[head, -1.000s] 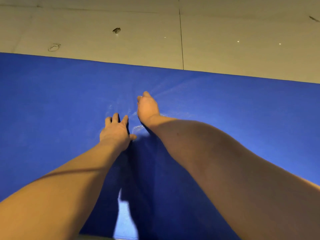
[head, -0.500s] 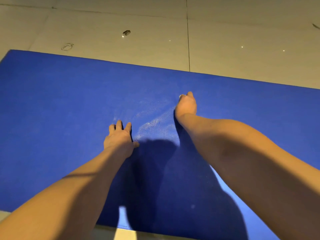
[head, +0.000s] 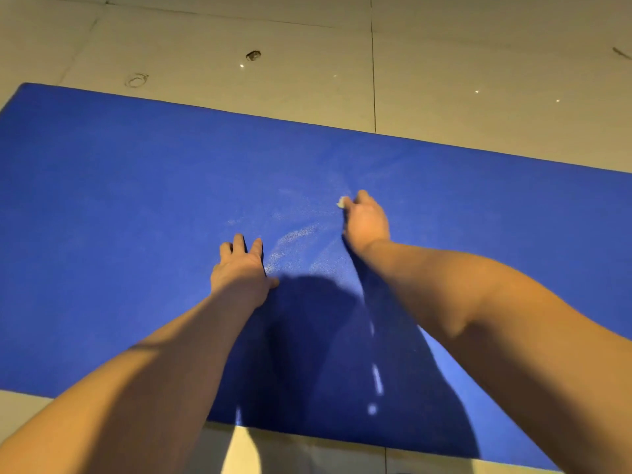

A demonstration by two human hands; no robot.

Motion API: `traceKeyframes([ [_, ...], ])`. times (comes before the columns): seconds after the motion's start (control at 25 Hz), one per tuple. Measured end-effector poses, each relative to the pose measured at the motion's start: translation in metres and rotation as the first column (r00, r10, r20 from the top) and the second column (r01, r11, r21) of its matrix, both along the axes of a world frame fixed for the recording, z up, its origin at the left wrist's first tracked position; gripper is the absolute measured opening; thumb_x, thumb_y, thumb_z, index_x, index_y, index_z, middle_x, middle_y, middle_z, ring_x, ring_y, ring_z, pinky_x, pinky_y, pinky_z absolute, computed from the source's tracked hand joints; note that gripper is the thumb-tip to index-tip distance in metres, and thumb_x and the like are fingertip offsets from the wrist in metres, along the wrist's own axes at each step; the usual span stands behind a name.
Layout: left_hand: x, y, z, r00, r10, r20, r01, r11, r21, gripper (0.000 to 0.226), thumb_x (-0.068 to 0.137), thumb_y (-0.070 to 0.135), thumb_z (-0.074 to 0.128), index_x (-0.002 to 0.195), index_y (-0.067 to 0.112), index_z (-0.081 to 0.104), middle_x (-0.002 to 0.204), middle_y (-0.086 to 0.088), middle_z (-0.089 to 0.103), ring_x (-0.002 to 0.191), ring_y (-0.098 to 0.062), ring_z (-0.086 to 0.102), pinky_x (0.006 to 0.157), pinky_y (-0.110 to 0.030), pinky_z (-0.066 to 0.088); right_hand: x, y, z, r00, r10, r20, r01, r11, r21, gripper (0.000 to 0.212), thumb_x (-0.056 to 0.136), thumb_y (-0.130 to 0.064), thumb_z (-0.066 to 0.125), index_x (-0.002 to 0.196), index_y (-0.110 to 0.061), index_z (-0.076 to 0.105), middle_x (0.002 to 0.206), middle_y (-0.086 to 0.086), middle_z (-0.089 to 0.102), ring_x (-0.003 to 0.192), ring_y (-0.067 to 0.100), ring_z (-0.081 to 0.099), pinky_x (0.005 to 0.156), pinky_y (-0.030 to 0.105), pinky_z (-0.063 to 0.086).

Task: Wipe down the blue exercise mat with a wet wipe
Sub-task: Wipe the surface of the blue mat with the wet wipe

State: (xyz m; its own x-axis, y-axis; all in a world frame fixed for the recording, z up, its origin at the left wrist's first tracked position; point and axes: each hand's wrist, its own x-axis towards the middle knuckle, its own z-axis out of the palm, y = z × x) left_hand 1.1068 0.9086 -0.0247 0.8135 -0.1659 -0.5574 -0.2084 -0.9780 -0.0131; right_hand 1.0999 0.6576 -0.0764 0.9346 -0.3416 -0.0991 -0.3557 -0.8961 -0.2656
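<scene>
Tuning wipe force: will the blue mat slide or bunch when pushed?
Probably stays put: left hand presses flat on the blue mat. It lies flat, unwrinkled: likely stiff. Wet streaks by the wet wipe in the right hand may make it slick.

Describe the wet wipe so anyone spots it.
Start at the blue exercise mat. Near its middle, the right hand grips the wet wipe: a small pale scrap poking out at the hand's far edge. The left hand lies flat, holding nothing.

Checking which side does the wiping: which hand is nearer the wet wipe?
Right. The right hand holds the wet wipe on the blue exercise mat; the left hand rests flat on the mat, left of the wipe and nearer the person.
</scene>
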Motion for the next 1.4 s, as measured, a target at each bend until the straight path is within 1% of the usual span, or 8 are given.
traceKeyframes([
  [0.16, -0.006, 0.006, 0.001, 1.0, 0.002, -0.009, -0.002, 1.0, 0.011, 0.091, 0.089, 0.054, 0.068, 0.158, 0.033, 0.013, 0.16, 0.002, 0.01, 0.144, -0.024, 0.015, 0.08, -0.036, 0.053, -0.017, -0.012, 0.0, 0.965, -0.261, -0.036, 0.262, 0.965, 0.028, 0.027, 0.093, -0.003, 0.048, 0.117, -0.008, 0.059, 0.114, 0.011, 0.047, 0.087, 0.026, 0.044, 0.071, 0.032, 0.034],
  [0.28, -0.009, 0.008, 0.002, 1.0, -0.003, -0.006, 0.003, 1.0, 0.025, 0.09, 0.09, 0.054, 0.067, 0.158, 0.032, 0.012, 0.158, 0.001, 0.012, 0.141, -0.024, 0.018, 0.074, -0.034, 0.052, -0.004, 0.047, 0.009, 0.983, -0.166, -0.072, 0.171, 0.983, 0.064, 0.022, 0.091, 0.003, 0.047, 0.108, -0.008, 0.055, 0.121, 0.013, 0.047, 0.084, 0.024, 0.041, 0.07, 0.03, 0.034],
  [0.48, -0.019, 0.009, 0.003, 1.0, 0.015, -0.002, -0.015, 1.0, 0.019, 0.091, 0.091, 0.055, 0.066, 0.159, 0.032, 0.01, 0.162, 0.002, 0.007, 0.146, -0.023, 0.013, 0.082, -0.035, 0.049, -0.002, 0.13, 0.013, 0.995, 0.088, -0.044, -0.081, 0.987, 0.141, 0.038, 0.088, 0.005, 0.05, 0.124, -0.009, 0.054, 0.119, 0.011, 0.046, 0.096, 0.029, 0.053, 0.07, 0.031, 0.036],
  [0.76, -0.04, 0.021, 0.003, 1.0, 0.02, -0.008, -0.021, 1.0, -0.012, 0.087, 0.09, 0.053, 0.068, 0.157, 0.031, 0.017, 0.158, 0.002, 0.013, 0.143, -0.024, 0.017, 0.082, -0.036, 0.05, -0.049, 0.036, 0.016, 0.993, -0.117, -0.016, 0.118, 0.992, 0.054, 0.014, 0.087, -0.004, 0.047, 0.095, -0.014, 0.051, 0.091, 0.003, 0.04, 0.069, 0.031, 0.047, 0.056, 0.034, 0.034],
  [0.92, -0.048, 0.026, 0.003, 1.0, 0.026, -0.008, -0.026, 1.0, -0.01, 0.086, 0.088, 0.054, 0.07, 0.155, 0.03, 0.021, 0.157, 0.001, 0.015, 0.142, -0.024, 0.018, 0.079, -0.037, 0.051, -0.056, 0.036, 0.013, 0.971, -0.234, -0.041, 0.237, 0.97, 0.062, 0.014, 0.09, -0.001, 0.045, 0.087, -0.008, 0.057, 0.101, 0.007, 0.046, 0.07, 0.028, 0.047, 0.058, 0.033, 0.037],
  [1.08, -0.056, 0.033, 0.003, 1.0, 0.021, -0.004, -0.021, 1.0, 0.009, 0.086, 0.088, 0.053, 0.07, 0.156, 0.03, 0.021, 0.158, 0.002, 0.014, 0.142, -0.024, 0.018, 0.074, -0.036, 0.049, -0.036, 0.107, 0.008, 0.996, 0.091, -0.024, -0.088, 0.991, 0.104, 0.019, 0.097, -0.006, 0.048, 0.112, -0.01, 0.06, 0.105, 0.002, 0.035, 0.087, 0.017, 0.035, 0.074, 0.024, 0.03],
  [1.16, -0.06, 0.036, 0.003, 1.0, 0.021, -0.01, -0.021, 1.0, 0.017, 0.088, 0.089, 0.052, 0.07, 0.157, 0.031, 0.018, 0.16, 0.003, 0.011, 0.143, -0.024, 0.016, 0.075, -0.037, 0.05, -0.031, 0.142, 0.004, 0.97, 0.242, -0.022, -0.236, 0.961, 0.147, 0.018, 0.097, -0.005, 0.05, 0.107, -0.02, 0.052, 0.103, 0.003, 0.032, 0.088, 0.017, 0.03, 0.071, 0.021, 0.028],
  [1.4, -0.076, 0.051, 0.005, 0.999, 0.025, -0.033, -0.024, 1.0, 0.015, 0.091, 0.089, 0.052, 0.07, 0.158, 0.033, 0.015, 0.161, 0.004, 0.008, 0.144, -0.024, 0.014, 0.074, -0.037, 0.05, -0.057, 0.108, 0.006, 0.985, 0.149, -0.085, -0.138, 0.984, 0.115, 0.022, 0.084, 0.007, 0.052, 0.1, -0.007, 0.058, 0.106, 0.007, 0.043, 0.082, 0.022, 0.041, 0.071, 0.029, 0.038],
])
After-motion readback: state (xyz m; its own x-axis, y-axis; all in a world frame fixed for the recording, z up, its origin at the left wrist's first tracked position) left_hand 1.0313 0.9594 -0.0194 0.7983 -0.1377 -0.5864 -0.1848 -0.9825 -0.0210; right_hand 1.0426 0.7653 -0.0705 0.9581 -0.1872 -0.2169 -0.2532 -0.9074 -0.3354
